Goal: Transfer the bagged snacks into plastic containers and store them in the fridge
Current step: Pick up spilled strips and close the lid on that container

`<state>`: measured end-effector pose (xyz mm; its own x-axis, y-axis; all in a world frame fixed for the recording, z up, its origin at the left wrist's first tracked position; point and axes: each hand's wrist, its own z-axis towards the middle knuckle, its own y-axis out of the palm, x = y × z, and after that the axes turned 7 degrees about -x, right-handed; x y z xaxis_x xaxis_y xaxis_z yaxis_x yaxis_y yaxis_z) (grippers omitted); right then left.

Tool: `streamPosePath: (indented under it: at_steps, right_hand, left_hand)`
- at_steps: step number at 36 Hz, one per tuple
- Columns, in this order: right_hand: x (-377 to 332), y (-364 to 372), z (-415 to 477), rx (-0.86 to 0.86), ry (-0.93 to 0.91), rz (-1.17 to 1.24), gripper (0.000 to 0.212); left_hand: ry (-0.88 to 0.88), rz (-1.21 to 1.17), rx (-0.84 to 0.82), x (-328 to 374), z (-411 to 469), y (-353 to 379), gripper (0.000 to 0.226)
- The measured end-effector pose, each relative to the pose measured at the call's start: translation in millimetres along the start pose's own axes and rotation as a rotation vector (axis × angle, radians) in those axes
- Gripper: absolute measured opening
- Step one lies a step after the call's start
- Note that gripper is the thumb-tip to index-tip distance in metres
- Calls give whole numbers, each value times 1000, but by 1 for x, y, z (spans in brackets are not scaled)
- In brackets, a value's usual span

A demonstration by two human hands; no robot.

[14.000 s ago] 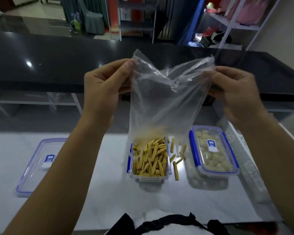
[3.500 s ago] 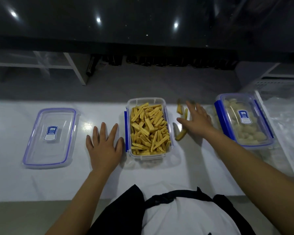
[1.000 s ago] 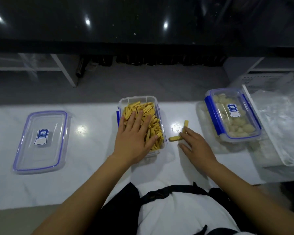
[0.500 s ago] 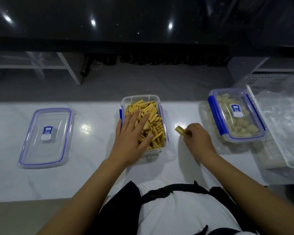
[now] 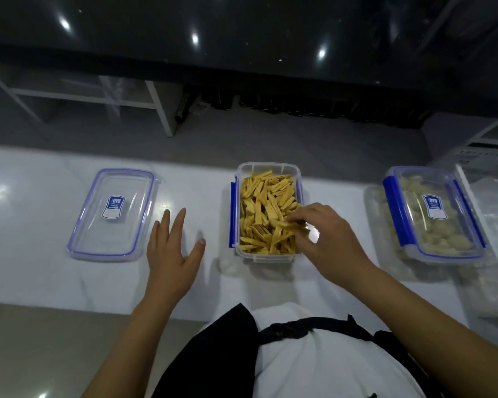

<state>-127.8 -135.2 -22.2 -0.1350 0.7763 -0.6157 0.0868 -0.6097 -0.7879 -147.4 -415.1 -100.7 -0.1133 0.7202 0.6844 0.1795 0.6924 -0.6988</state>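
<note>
Sticks (image 5: 266, 208) (yellow) are heaped in the open container (image 5: 268, 167), some pinched by the right hand (image 5: 331, 237). Pale snacks (image 5: 449, 242) are sealed in another container (image 5: 394, 214); the left hand (image 5: 170, 257) is spread.

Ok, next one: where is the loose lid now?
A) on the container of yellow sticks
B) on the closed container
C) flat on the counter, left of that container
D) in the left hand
C: the loose lid lies flat on the counter, left of the open container; the left hand holds nothing.
</note>
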Motion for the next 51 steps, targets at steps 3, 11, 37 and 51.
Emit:
streamPosePath:
  at_steps: [3, 11, 37, 51]
  right_hand:
    - [-4, 17, 3, -131, 52, -49, 32]
    - [9, 48, 8, -366, 55, -456, 80]
    - [11, 58, 23, -372, 62, -398, 80]
    - [-43, -3, 9, -3, 279, 1191, 55]
  left_hand:
    - [-7, 24, 63, -12, 2, -11, 72]
    - [-295, 274, 158, -72, 27, -61, 106]
    - [-457, 195, -68, -40, 63, -90, 125]
    - [-3, 13, -89, 115, -6, -25, 123]
